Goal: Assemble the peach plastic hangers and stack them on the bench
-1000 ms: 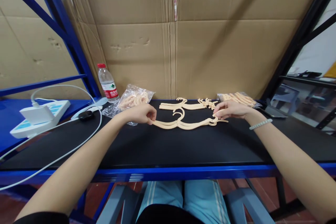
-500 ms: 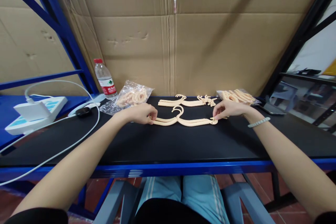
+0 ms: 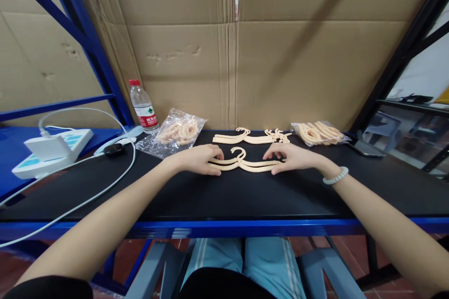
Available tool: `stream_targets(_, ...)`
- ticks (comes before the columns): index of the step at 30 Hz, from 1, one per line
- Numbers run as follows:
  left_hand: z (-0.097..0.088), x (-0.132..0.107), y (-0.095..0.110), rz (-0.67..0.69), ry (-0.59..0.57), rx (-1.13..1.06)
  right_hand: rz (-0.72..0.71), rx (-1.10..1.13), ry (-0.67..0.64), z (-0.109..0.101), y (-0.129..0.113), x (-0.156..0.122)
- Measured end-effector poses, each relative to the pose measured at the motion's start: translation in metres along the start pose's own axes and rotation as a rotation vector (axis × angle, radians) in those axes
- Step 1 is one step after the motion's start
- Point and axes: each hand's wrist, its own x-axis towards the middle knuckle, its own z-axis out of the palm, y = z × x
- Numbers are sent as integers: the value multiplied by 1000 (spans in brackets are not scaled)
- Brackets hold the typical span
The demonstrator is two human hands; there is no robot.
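Note:
Two beige hangers [image 3: 257, 167] lie together on the black table mat, hooks pointing away from me. My left hand [image 3: 201, 159] is at their left end, thumb and fingers apart on either side of the arms. Around the right end, my right hand [image 3: 291, 156] also has its fingers spread, partly hiding the tips. Whether either hand touches the hangers is hard to tell. Behind them lie more beige hangers [image 3: 228, 139], with a small pile of beige hook-like pieces [image 3: 278, 135] at their right end.
At the back left are a clear bag of beige pieces [image 3: 180, 131] and a water bottle [image 3: 143, 107]. Another bag [image 3: 319, 132] and a phone-like slab [image 3: 366, 148] lie at the right. A power strip [image 3: 52, 154] trails white cables. Cardboard [image 3: 315, 56] walls the back.
Both hands have moved inward along the hangers, and their pinched fingers have opened. The front hangers have shifted slightly in view, as has the whole scene.

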Motion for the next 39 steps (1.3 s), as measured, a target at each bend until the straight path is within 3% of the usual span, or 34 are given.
stream_targets(10, 13, 9, 1, 67, 113, -23, 10, 33, -16, 2, 18, 4)
stream_targets(17, 23, 14, -9, 79, 158, -23, -14, 77, 37, 6, 32, 9)
stream_targets(31, 19, 11, -14, 91, 182, -34, -22, 45, 93, 12, 34, 13)
stream_targets(34, 17, 10, -15, 68, 222, -44, -35, 38, 214, 11, 35, 13)
stream_targets(39, 10, 8, -26, 0, 341, -25, 32, 91, 608, 8, 44, 15)
